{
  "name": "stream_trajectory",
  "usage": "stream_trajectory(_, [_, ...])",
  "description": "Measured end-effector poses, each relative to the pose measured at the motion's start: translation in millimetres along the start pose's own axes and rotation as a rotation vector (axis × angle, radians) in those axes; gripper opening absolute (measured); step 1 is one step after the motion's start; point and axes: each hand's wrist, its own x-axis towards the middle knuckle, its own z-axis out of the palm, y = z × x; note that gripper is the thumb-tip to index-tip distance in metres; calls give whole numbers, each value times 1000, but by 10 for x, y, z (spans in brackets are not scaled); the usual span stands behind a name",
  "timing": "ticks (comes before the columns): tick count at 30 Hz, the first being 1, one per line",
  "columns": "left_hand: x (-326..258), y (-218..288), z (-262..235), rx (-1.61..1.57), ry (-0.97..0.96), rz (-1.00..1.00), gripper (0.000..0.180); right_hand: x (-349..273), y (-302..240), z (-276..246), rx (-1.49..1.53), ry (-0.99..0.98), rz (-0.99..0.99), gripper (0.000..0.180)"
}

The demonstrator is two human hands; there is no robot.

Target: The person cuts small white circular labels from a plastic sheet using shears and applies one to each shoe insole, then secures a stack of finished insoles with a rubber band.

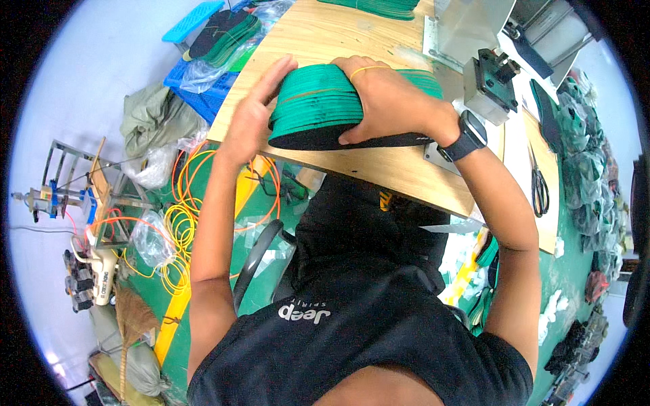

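Observation:
A thick stack of green insoles (313,101) with a black bottom face lies tilted on its side near the front edge of the wooden table (386,168). My right hand (389,101) grips it from above, thumb low on the near side and fingers over the top. A yellow band circles one finger and a dark watch is on that wrist. Against the stack's left end rests my left hand (258,108), its fingers stretched out straight. The stack's right part runs behind my right hand, partly hidden.
A metal machine block (491,84) stands at the table's right, with black scissors (539,191) beyond it. Another green stack (379,7) lies at the far edge. Left are a blue crate (193,95) and coiled yellow and orange hoses (179,230) on the floor.

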Motion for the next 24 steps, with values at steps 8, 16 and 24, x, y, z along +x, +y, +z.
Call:
stream_trajectory(8, [462, 485, -88, -371, -289, 72, 27, -165, -845, -506, 584, -279, -202, 84])
stream_trajectory(16, [784, 708, 510, -761, -831, 444, 22, -507, -1033, -607, 717, -383, -250, 64])
stream_trajectory(24, [880, 782, 665, -749, -744, 365, 13, -690, -874, -639, 821, -193, -253, 76])
